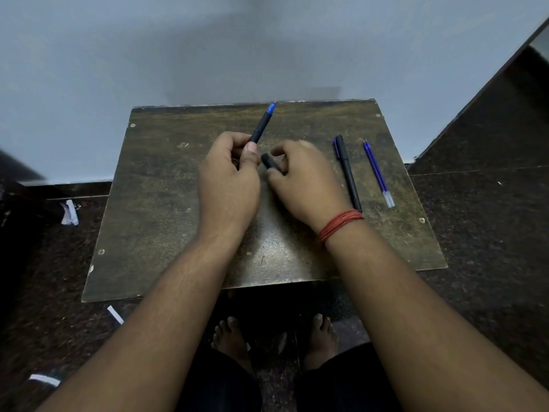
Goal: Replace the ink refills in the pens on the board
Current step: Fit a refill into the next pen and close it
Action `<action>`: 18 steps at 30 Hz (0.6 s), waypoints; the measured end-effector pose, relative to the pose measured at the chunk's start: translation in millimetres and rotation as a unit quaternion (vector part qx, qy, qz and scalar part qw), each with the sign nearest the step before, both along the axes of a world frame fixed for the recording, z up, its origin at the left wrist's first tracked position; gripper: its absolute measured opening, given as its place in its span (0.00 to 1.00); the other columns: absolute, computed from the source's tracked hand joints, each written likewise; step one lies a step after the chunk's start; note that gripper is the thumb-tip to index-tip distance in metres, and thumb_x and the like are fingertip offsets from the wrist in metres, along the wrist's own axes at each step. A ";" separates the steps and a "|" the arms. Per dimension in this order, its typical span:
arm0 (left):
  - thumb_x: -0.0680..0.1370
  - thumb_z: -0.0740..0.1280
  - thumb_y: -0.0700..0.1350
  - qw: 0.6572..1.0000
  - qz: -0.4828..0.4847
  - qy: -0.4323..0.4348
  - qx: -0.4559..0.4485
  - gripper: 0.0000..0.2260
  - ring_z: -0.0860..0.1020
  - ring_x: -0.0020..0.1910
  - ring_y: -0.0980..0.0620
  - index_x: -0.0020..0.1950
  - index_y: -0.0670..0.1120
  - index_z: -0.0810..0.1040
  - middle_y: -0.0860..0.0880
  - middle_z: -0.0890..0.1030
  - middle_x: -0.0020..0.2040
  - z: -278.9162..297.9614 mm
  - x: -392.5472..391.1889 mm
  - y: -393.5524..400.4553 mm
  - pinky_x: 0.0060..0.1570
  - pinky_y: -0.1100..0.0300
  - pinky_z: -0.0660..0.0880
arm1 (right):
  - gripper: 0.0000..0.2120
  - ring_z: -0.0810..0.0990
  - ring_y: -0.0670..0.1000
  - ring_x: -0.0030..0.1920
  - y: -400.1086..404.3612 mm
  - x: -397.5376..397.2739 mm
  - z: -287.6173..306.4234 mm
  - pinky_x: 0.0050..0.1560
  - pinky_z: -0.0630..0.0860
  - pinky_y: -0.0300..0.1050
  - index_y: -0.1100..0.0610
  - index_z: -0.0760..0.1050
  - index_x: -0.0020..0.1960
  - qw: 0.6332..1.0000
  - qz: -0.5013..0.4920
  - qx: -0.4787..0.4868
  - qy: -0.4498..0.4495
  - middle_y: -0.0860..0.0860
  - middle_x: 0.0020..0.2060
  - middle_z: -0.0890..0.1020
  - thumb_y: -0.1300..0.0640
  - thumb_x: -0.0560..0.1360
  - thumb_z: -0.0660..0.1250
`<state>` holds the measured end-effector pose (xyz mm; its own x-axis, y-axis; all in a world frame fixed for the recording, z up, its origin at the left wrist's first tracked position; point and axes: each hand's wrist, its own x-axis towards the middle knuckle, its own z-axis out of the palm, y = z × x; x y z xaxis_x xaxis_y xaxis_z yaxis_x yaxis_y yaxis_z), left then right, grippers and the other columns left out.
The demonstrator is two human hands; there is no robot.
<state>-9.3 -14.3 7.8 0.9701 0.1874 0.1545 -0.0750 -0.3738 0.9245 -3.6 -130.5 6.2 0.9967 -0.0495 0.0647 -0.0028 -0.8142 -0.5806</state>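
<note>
Board fills frame centre; bare room at its left half and near edge. L hand grips pen front section, tip toward upper edge. R hand pinches black barrel piece, mostly hidden. Capped pen and two blue refills lie centre-right, near board's right edge.

Mottled dark brown board with yellowish scuffs, black pen with blue tip, black cap, second black pen with blue clip, blue refills with clear ends, red thread wristband, pale grey-blue wall, dark speckled floor
</note>
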 end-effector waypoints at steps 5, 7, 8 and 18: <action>0.82 0.63 0.45 1.000 -0.025 0.008 0.008 0.05 0.75 0.38 0.67 0.50 0.52 0.78 0.55 0.81 0.41 0.0 -4.1 -5.5 0.37 0.75 0.69 | 0.03 0.79 0.47 0.42 -21.8 7.7 10.5 0.42 0.76 0.41 0.52 0.78 0.49 0.925 -0.137 0.348 -0.071 0.51 0.44 0.82 0.58 0.76 0.69; 0.82 0.64 0.44 0.999 -0.036 0.009 0.013 0.05 0.75 0.38 0.66 0.50 0.52 0.78 0.56 0.81 0.41 -1.0 -5.4 -7.5 0.36 0.74 0.69 | 0.04 0.79 0.49 0.40 -29.6 10.4 10.5 0.36 0.75 0.41 0.55 0.75 0.47 0.846 -0.162 0.498 -0.100 0.51 0.40 0.83 0.62 0.76 0.69; 0.82 0.64 0.44 0.999 -0.042 0.009 0.016 0.05 0.75 0.38 0.65 0.50 0.52 0.78 0.55 0.81 0.41 -1.4 -5.8 -7.9 0.36 0.74 0.69 | 0.05 0.80 0.49 0.39 -33.1 11.5 9.8 0.35 0.74 0.40 0.57 0.74 0.48 0.819 -0.164 0.538 -0.112 0.50 0.38 0.83 0.65 0.77 0.68; 0.81 0.65 0.43 0.994 -0.100 -0.010 0.051 0.06 0.77 0.41 0.63 0.49 0.54 0.79 0.56 0.81 0.40 -1.6 -10.4 -11.2 0.39 0.74 0.71 | 0.09 0.81 0.50 0.42 -40.8 12.7 9.6 0.38 0.76 0.41 0.54 0.76 0.55 0.817 -0.148 0.534 -0.160 0.51 0.42 0.81 0.63 0.76 0.66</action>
